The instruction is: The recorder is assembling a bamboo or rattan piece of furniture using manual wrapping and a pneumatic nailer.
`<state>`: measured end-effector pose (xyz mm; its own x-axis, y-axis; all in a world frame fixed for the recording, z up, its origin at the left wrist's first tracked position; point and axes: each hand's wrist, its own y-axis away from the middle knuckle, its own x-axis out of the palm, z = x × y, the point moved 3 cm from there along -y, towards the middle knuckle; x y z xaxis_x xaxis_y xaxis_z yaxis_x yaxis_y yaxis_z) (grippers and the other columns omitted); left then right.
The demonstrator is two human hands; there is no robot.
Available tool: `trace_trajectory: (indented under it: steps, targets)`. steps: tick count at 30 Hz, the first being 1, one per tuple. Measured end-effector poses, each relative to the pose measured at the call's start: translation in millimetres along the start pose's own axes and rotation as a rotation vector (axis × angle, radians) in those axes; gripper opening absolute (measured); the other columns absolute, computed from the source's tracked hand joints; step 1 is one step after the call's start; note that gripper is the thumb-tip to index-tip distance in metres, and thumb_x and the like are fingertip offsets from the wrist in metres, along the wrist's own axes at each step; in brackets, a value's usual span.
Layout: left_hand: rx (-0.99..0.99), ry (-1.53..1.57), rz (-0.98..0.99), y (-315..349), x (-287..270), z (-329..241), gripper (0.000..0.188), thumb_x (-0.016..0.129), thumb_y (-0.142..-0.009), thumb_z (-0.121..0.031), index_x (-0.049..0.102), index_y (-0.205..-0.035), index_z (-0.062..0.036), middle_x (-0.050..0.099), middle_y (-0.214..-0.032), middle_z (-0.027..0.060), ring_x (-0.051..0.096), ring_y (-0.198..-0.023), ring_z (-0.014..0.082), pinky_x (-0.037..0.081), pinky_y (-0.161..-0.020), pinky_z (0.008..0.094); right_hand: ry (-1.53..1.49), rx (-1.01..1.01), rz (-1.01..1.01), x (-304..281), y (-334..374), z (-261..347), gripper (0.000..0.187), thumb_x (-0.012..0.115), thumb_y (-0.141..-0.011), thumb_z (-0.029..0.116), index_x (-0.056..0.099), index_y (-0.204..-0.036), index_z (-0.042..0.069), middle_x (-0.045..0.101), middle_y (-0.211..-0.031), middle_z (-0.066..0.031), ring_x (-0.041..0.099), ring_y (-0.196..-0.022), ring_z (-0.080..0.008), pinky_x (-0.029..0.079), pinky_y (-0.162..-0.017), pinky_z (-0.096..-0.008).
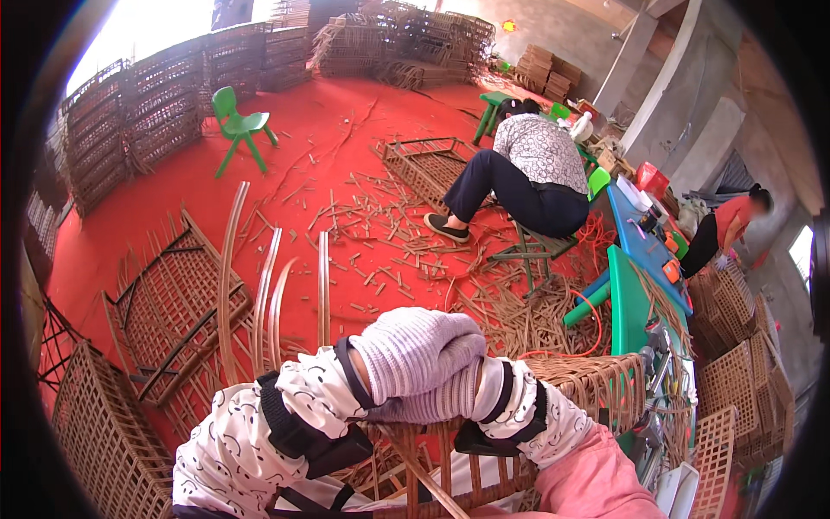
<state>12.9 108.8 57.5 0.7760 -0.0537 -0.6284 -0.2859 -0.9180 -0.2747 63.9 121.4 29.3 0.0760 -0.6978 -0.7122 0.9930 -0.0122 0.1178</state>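
1. Woven basket [601,381], brown and braided, sits at the lower middle of the head view, close in front of the person, its wall showing beyond the right forearm.
2. The left hand [402,346] and right hand [443,400], both in pale lilac knitted gloves, overlap above the basket's near side. The fingers are folded out of sight beneath the knit; how far open they are, and whether they grip anything, cannot be told.
3. White sleeves printed with smiling faces, cinched by black straps, cover both forearms; pink cloth shows below the right one.
4. A narrow brown slat [425,471] slants below the hands, while long, upright strips [232,277] rise beyond the left arm.
5. At left, a lattice panel [177,298] with dark bars lies on the red floor covering [337,112], near an openwork basket [108,428] in the lower corner.
6. Beyond the hands, a co-worker [545,151] in a patterned top and dark trousers sits on a folding stool [536,246] amid scattered offcuts [380,238], beside a lattice tray [424,169].
7. At right, a blue worktop [629,227] bears assorted items; another person [731,225] in a coral top leans beyond it.
8. A green chair [240,124] stands before stacked lattice pieces [130,125].
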Motion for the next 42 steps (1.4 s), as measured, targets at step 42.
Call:
trace_trajectory:
  steps: [42]
  targets:
    - [-0.011, -0.053, -0.034, 4, -1, 2, 0.030, 0.047, -0.087, -0.036, 0.065, -0.093, -0.0117, 0.065, -0.079, 0.0139, 0.063, -0.077, 0.0334, 0.050, -0.069, 0.0418, 0.027, 0.117, 0.088, -1, 7, 17, 0.045, 0.051, -0.090, 0.037, 0.047, -0.128, 0.013, 0.050, -0.128, -0.0099, 0.046, -0.117, -0.0231, 0.031, -0.104, -0.0365]
